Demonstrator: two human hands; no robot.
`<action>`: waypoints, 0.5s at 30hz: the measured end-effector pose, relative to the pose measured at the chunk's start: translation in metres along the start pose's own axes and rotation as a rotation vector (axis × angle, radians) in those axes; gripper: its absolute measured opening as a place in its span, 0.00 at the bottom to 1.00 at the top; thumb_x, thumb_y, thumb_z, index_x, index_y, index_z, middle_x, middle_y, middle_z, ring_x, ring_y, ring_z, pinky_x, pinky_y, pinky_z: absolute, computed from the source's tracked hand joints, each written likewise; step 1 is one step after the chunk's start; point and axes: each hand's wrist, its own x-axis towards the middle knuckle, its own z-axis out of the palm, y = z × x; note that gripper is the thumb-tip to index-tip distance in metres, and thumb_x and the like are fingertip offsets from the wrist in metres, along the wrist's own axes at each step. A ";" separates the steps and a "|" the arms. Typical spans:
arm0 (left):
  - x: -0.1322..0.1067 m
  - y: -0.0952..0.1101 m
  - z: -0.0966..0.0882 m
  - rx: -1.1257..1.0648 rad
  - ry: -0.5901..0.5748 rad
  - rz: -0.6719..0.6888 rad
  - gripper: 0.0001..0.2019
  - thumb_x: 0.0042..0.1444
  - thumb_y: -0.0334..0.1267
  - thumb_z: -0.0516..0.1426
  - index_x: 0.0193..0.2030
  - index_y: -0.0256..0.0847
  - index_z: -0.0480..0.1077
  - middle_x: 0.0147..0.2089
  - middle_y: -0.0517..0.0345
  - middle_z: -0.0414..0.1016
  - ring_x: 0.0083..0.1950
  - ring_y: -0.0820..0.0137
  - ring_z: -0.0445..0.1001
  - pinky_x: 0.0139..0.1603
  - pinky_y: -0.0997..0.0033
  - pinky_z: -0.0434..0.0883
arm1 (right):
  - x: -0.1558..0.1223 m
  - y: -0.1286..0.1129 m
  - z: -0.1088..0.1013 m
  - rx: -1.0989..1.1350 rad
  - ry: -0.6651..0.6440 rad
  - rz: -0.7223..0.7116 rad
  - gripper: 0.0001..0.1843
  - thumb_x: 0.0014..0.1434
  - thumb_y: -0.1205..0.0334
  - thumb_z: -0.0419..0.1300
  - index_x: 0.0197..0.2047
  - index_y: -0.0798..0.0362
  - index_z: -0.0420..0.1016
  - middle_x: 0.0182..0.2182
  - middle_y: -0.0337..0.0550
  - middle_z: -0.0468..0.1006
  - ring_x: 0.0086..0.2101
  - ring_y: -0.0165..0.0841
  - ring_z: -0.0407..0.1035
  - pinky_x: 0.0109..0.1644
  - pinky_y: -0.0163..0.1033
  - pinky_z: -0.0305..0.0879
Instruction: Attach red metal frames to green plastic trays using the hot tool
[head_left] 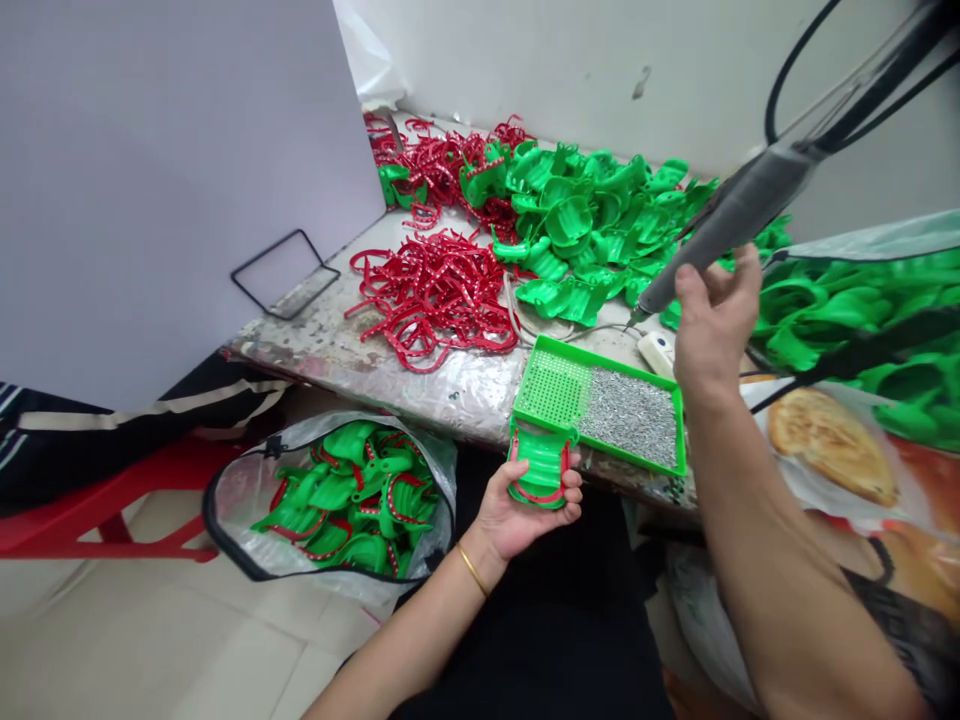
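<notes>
My left hand [525, 510] is closed around a curved green plastic piece [541, 460] with a red dotted strip [564, 470] along its edge. It holds the piece just in front of the table edge, by the green tray [551, 418]. My right hand [716, 325] is at the grey electric screwdriver [739, 210], thumb against its lower body and the other fingers bent, partly hidden. The tool slants, its bit pointing down-left above the tray's far side. Many small silver screws [630, 415] fill the tray's right part; perforated green mesh shows on the left.
Red dotted strips [442, 295] and green pieces [577, 220] lie heaped on the table [300, 345]. A zipped clear bag [330, 500] of assembled pieces sits at lower left, beside a red stool [112, 500]. Another bag [862, 310] of green pieces stands right. Black cables hang overhead.
</notes>
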 end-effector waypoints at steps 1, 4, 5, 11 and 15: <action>0.000 0.001 0.000 -0.005 0.004 -0.008 0.33 0.48 0.40 0.56 0.59 0.22 0.59 0.42 0.45 0.67 0.41 0.66 0.67 0.47 0.69 0.63 | 0.007 0.000 0.003 0.039 -0.039 -0.015 0.21 0.55 0.57 0.63 0.51 0.49 0.64 0.44 0.45 0.73 0.44 0.34 0.68 0.52 0.43 0.63; 0.000 0.004 -0.001 -0.010 0.014 -0.028 0.34 0.46 0.40 0.57 0.59 0.21 0.59 0.42 0.45 0.67 0.41 0.66 0.67 0.47 0.70 0.63 | 0.020 -0.003 0.007 0.109 -0.131 -0.045 0.13 0.53 0.60 0.65 0.42 0.46 0.69 0.38 0.40 0.73 0.37 0.30 0.67 0.46 0.39 0.64; 0.000 0.005 -0.001 -0.009 0.017 -0.033 0.34 0.46 0.40 0.57 0.58 0.21 0.59 0.42 0.45 0.67 0.41 0.66 0.67 0.47 0.70 0.63 | 0.023 -0.005 0.007 0.129 -0.146 -0.047 0.14 0.51 0.62 0.67 0.41 0.46 0.70 0.37 0.39 0.73 0.36 0.30 0.66 0.44 0.38 0.64; 0.000 0.007 -0.001 -0.017 0.028 -0.049 0.30 0.46 0.40 0.56 0.55 0.23 0.62 0.41 0.45 0.67 0.39 0.67 0.66 0.46 0.70 0.64 | 0.017 -0.032 0.006 0.254 -0.427 0.260 0.18 0.49 0.61 0.67 0.43 0.51 0.72 0.31 0.40 0.72 0.30 0.30 0.68 0.35 0.40 0.67; 0.000 0.007 0.001 -0.011 0.030 -0.037 0.28 0.46 0.40 0.56 0.53 0.23 0.64 0.40 0.45 0.67 0.38 0.68 0.65 0.43 0.71 0.64 | 0.003 -0.048 0.013 0.235 -0.468 0.271 0.15 0.53 0.55 0.64 0.42 0.52 0.70 0.25 0.39 0.74 0.26 0.32 0.71 0.32 0.40 0.69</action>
